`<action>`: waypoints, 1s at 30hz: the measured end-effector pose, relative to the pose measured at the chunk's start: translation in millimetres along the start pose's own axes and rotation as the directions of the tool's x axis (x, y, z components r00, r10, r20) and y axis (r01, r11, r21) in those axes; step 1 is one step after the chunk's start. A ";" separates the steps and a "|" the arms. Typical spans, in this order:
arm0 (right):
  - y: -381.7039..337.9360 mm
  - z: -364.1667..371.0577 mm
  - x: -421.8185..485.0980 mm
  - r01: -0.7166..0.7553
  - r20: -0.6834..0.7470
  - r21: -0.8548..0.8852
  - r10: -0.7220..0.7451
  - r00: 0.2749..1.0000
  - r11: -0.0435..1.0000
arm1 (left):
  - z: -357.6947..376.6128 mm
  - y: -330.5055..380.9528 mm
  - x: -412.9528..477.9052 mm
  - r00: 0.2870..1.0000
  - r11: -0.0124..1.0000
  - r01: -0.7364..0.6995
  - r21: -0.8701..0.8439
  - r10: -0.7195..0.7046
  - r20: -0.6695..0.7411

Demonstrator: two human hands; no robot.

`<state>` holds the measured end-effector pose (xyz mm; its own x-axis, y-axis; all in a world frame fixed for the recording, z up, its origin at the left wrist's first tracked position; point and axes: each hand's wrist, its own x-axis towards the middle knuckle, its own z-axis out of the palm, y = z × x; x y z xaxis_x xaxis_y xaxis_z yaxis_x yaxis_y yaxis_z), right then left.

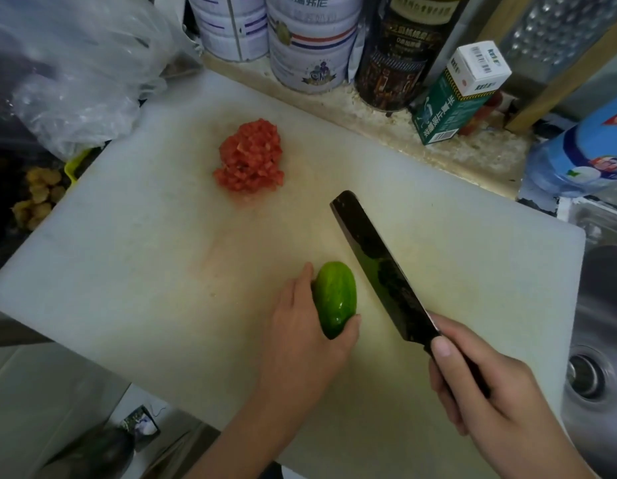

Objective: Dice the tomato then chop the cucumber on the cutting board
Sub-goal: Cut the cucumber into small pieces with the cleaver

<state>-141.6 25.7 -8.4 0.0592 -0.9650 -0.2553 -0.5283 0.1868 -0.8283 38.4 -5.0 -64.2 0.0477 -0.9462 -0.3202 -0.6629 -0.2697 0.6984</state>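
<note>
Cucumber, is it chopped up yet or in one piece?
One piece: the cucumber lies uncut on the cutting board, gripped by the left hand; no slices nearby.

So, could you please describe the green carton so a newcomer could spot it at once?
Start at the white cutting board and look to the ledge behind it. Right of the dark tin leans a small carton: the only boxy container, green with a white top.

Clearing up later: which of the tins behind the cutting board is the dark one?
The rightmost tin, next to the green-and-white carton. It is black with gold print; the middle tin and the left tin are white.
</note>
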 end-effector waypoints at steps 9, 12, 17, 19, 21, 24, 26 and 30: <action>-5.9 24.0 -14.1 -0.070 -0.028 0.194 0.077 0.997 0.978 | -24.4 -10.9 30.6 0.972 0.721 0.236 -0.651 -0.162 0.173; -8.2 28.7 -16.2 -0.105 -0.039 0.255 0.119 0.992 0.961 | -30.4 -19.1 36.6 0.934 0.387 0.350 -0.853 -0.080 0.348; -11.3 28.1 -16.1 -0.120 -0.053 0.267 0.139 0.989 0.956 | -30.2 -20.4 41.3 0.914 0.323 0.398 -0.859 -0.064 0.400; -12.1 28.6 -15.9 -0.130 -0.053 0.271 0.149 0.987 0.954 | -29.3 -18.5 40.5 0.929 0.469 0.363 -0.805 -0.112 0.353; -12.2 30.3 -15.6 -0.137 -0.047 0.273 0.155 0.987 0.952 | -29.1 -15.2 39.0 0.962 0.698 0.255 -0.669 -0.115 0.247; -11.9 34.7 -15.0 -0.147 -0.054 0.283 0.168 0.984 0.948 | -26.7 -10.6 35.8 0.994 0.930 0.081 -0.360 -0.051 0.093; -12.5 37.9 -14.0 -0.150 -0.056 0.289 0.174 0.983 0.945 | -23.4 -10.9 34.5 1.000 0.987 0.020 -0.158 -0.018 0.012; -14.2 44.6 -10.1 -0.150 -0.054 0.300 0.174 0.983 0.942 | -19.8 -8.8 32.0 0.995 0.993 -0.071 0.090 0.077 -0.060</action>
<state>-96.9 41.0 -16.3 -0.0796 -0.9264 -0.3680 -0.2520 0.3759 -0.8917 60.7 -36.5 -68.0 0.0416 -0.9731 -0.2264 -0.7295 -0.1845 0.6587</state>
